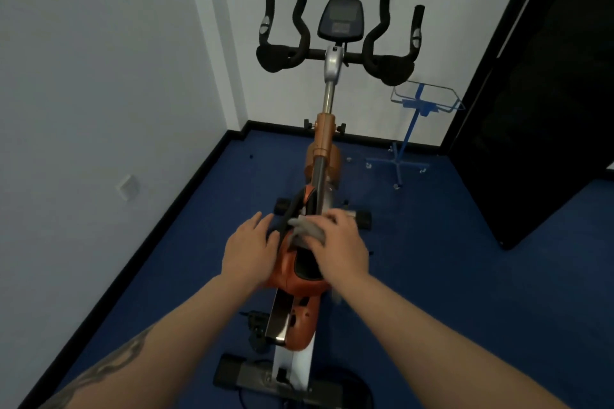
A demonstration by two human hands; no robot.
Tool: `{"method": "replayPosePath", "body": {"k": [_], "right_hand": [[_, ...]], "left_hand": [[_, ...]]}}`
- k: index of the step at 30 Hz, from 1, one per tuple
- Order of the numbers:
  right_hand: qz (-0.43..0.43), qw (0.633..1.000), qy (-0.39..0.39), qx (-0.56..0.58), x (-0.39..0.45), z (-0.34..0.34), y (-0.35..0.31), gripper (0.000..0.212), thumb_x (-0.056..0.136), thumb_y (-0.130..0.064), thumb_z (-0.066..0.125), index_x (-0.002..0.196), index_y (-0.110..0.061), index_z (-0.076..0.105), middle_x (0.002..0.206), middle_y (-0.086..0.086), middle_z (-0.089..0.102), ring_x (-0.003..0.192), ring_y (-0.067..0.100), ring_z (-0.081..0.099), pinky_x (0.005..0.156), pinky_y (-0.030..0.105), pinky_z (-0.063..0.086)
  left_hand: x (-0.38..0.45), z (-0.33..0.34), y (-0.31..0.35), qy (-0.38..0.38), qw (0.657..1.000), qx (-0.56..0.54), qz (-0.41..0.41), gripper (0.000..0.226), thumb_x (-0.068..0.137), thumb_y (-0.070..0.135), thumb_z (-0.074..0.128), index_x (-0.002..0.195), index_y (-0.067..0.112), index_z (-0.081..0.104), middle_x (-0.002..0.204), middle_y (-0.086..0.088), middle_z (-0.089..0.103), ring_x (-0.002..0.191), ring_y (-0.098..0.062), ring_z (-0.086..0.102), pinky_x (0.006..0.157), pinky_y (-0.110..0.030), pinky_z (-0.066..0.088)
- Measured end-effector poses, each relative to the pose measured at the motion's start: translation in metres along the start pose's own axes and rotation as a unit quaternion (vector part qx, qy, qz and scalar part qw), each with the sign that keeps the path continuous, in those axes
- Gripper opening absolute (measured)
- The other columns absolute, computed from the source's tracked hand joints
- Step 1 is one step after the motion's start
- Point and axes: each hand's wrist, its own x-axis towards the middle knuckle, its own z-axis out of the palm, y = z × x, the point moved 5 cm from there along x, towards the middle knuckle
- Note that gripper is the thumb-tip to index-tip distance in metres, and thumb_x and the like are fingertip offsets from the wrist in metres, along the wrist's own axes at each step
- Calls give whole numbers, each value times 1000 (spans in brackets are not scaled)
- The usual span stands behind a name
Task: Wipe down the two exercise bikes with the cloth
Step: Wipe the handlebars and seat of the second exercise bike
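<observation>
Head view: your right hand (pixel 335 239) grips the grey cloth (pixel 307 231) atop the orange exercise bike (pixel 292 276); your left hand (pixel 251 242) rests flat beside it. The frame's long axis runs straight ahead toward the handlebars (pixel 335 53).

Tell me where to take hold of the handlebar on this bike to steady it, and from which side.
Probably best to grip the handlebar at the straight crossbar beside the silver stem clamp, coming from the saddle side. That section is a plain, level tube facing you, while the padded elbow rests are broad and the upright horns stand farther off.
</observation>
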Motion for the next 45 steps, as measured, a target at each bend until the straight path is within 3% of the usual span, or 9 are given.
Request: {"method": "replayPosePath", "body": {"k": [8, 11, 17, 23, 29, 34, 38, 42, 45], "right_hand": [[-108, 988, 14, -110, -47, 25, 5, 41, 92, -45, 55, 132, -35, 58, 124, -1, 52, 113, 20, 45, 91, 35, 42], [-23, 1000, -20, 2, -21, 37, 1, 41, 99, -38, 49, 139, -29, 51, 141, -3, 41, 134, 13, 30, 113, 32, 28], [24, 987, 36, 152, -77, 50, 7, 44, 99, -46, 34, 143, -48, 34, 154, -22, 21, 142, -8, 12, 110, 10, 17], [262, 904, 30, 336, -26, 46, 35, 26, 102, -35, 44, 125, -35, 56, 116, -11, 60, 116, 12, 55, 94, 25, 42], [295, 889, 193, 291, -92, 69, -4, 37, 100, -36, 46, 137, -39, 46, 136, -22, 40, 116, -22, 38, 86, -5, 29], [330, 890, 166, 269, -42, 45, 13, 37, 101, -50, 31, 110, -32, 62, 111, -18, 60, 100, -4, 55, 81, 7, 36], [232, 946, 212, 83, -76, 67, -28, 50, 102, -51, 28, 135, -27, 57, 149, -12, 39, 141, 3, 28, 116, 20, 20], [144, 972, 174, -71, -74, 79, -55, 42, 101, -40, 38, 132, -23, 60, 148, -2, 46, 143, 18, 30, 120, 39, 13], [187, 966, 159, -86, -54, 67, -49, 36, 100, -38, 46, 132, -27, 60, 145, -8, 49, 140, 11, 33, 119, 32, 9]], "left_hand": [[-18, 26, -16, 11, 999, -41, -15, 50, 105, 36, 26, 154, 27, 22, 159, 0, 25, 144, -19, 23, 116, -37, 26], [-19, 24, -15, 23, 999, -39, -17, 50, 104, 37, 25, 153, 28, 24, 156, 0, 29, 141, -21, 28, 111, -40, 34], [-21, 24, -23, 33, 988, -149, 4, 47, 103, 38, 34, 149, 30, 33, 147, 8, 38, 131, -8, 27, 102, -25, 28], [-2, 19, -41, 12, 961, -274, -12, 32, 92, 29, 61, 124, 31, 56, 120, 9, 53, 115, -15, 45, 92, -28, 38], [23, 22, -35, -38, 954, -297, -9, 16, 94, 26, 55, 109, 31, 54, 110, 6, 52, 110, -16, 50, 92, -35, 43], [23, 26, -33, -8, 939, -343, -16, 28, 101, 34, 34, 108, 30, 61, 104, 13, 60, 99, -6, 55, 78, -26, 43], [23, 29, -38, -27, 919, -391, -30, 34, 104, 28, 30, 109, 25, 64, 104, 8, 62, 98, -6, 56, 80, -25, 43], [26, 31, -42, -79, 906, -415, 5, 32, 106, 30, 28, 113, 30, 59, 110, 10, 59, 103, -2, 55, 84, -16, 43], [23, 31, -46, -129, 874, -469, 7, 37, 106, 34, 26, 122, 28, 58, 121, 6, 59, 112, -6, 55, 93, -23, 44]]}}
